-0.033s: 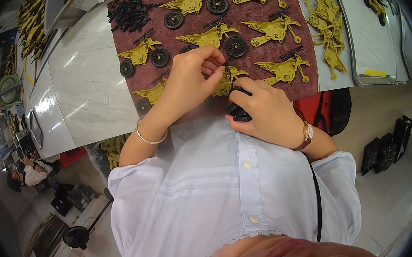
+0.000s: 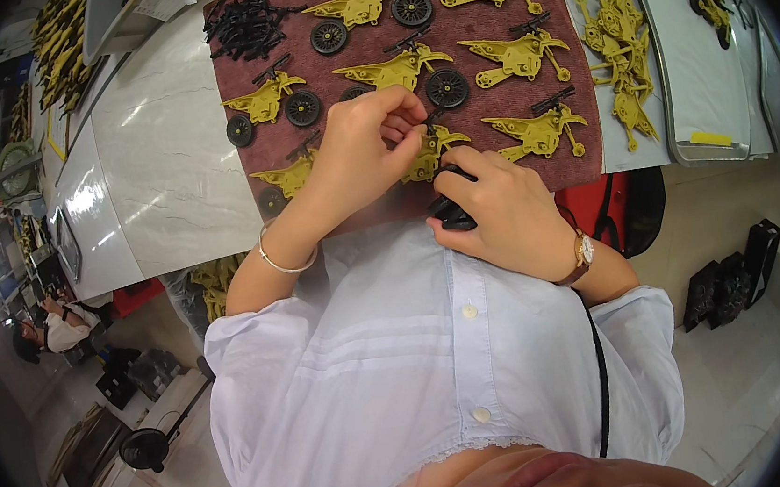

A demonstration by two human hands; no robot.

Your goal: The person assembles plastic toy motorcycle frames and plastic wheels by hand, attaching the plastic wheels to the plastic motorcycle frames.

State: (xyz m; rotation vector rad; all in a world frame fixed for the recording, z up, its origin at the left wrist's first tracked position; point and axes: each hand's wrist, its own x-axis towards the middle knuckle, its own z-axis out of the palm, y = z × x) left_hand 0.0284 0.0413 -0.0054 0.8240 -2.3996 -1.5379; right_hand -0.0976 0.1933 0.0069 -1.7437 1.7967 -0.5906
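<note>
Hands first, in the head view: my left hand (image 2: 371,147) sits at centre frame with fingertips pinched together on a small dark part, right over a yellow toy motorbike body (image 2: 426,149) lying on the maroon mat (image 2: 481,23). My right hand (image 2: 499,209) is just below and to the right, curled shut around a black wheel (image 2: 451,214) at the mat's lower edge. The bike body lies directly above that wheel in the frame, touching the left fingertips, its long axis running left to right across the mat. The left hand is the nearer one to it. More yellow bikes, some already wheeled, fill the upper mat on the pale bench (image 2: 157,163). Against the earlier frame I see no difference: both hands and the bike body sit where they were.
</note>
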